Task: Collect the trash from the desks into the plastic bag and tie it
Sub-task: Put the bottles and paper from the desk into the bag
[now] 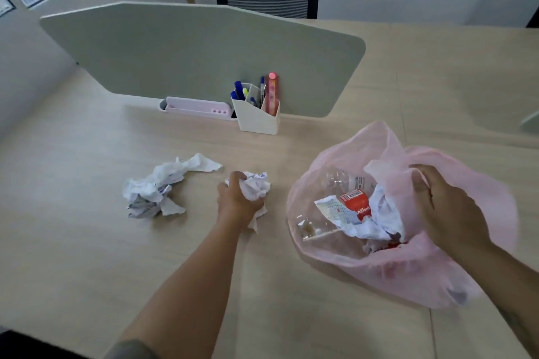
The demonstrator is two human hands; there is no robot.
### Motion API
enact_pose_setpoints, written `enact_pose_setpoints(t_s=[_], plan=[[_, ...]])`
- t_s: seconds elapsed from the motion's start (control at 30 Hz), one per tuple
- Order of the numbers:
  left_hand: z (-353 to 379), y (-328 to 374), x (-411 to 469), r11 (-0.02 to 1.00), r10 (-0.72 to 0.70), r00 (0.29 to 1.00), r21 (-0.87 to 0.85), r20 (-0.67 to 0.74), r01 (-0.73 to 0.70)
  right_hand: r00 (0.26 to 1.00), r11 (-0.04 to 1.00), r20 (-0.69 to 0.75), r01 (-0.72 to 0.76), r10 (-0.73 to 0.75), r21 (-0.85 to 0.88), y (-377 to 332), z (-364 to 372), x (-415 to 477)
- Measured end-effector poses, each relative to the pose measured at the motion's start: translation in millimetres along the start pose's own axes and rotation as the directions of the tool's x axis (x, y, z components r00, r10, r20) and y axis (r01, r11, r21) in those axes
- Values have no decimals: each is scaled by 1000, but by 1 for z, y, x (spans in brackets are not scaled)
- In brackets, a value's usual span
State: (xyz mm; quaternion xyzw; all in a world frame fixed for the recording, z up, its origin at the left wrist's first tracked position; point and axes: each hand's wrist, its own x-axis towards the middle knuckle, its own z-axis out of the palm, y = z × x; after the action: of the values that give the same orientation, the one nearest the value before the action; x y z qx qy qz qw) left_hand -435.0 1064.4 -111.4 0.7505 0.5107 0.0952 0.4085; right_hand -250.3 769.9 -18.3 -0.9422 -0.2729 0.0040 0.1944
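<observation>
1. Pale wood-grain desk [87, 242] fills our view, with a grey-green felt divider panel [189, 52] standing across its far side.
2. At right, a translucent pink plastic bag [408, 277] sits on the desk, its mouth gaping towards us. Our right hand [449, 213], slightly blurred, curls its fingers round the bag's right-hand rim.
3. Our left hand [236, 198] clenches a crumpled ball of white paper [256, 186] just left of the bag, apart from it. We cannot tell whether the ball touches the desk.
4. A looser heap of crumpled white paper [154, 189] lies on the desk further left.
5. A white plastic pen holder [258, 119] with blue pens stands against the divider.
6. Inside the bag we make out a clear plastic bottle [347, 181], a small red carton [357, 202] and more crumpled paper.
</observation>
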Motion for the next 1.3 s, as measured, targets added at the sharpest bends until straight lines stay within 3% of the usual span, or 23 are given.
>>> enact_pose_setpoints(t_s=[0.1,0.2,0.27,0.37,0.5,0.57,0.63,0.7,0.83,0.9,0.97,1.03,1.07,1.2,1.3], plan=[[2,39,-18,946,-47,996,-316,74,68,998,997,-18,-56,57,45,-2,-3,4],[1,93,-47,844,150,961,-537,233,-1,989,980,-36,-139,146,140,-2,-7,8],[8,122,-72,802,304,874,-597,380,-19,973,952,-61,-203,223,230,3,-10,11],[48,141,-103,859,456,747,-459,484,-227,929,870,-88,-299,359,392,5,-20,12],[104,143,-104,825,514,739,-16,436,-565,923,844,-69,-315,380,435,6,-32,10],[112,142,-96,777,482,749,173,454,-605,932,855,-63,-300,358,424,9,-33,8],[110,144,-91,777,435,764,231,476,-586,943,864,-58,-275,329,421,10,-30,5],[99,149,-88,745,508,754,227,418,-628,956,880,-38,-252,291,403,9,-27,3],[57,131,-77,695,711,696,56,96,-717,972,917,-23,-213,234,337,1,-20,7],[39,105,-61,722,692,715,140,-104,-678,980,931,-20,-181,197,318,-8,-14,10],[20,77,-41,805,585,781,275,-218,-526,989,949,-10,-141,150,280,-19,-7,13],[-1,45,-21,893,327,925,383,-192,-236,993,967,2,-118,120,226,-29,-1,16],[-12,28,-12,898,194,965,429,-177,-102,994,973,8,-110,110,204,-33,3,17],[-63,-28,20,855,-95,954,467,-284,224,998,993,22,-67,66,98,-43,17,19],[-87,-45,43,830,-173,945,475,-279,292,998,998,29,-60,59,20,-39,24,21]])
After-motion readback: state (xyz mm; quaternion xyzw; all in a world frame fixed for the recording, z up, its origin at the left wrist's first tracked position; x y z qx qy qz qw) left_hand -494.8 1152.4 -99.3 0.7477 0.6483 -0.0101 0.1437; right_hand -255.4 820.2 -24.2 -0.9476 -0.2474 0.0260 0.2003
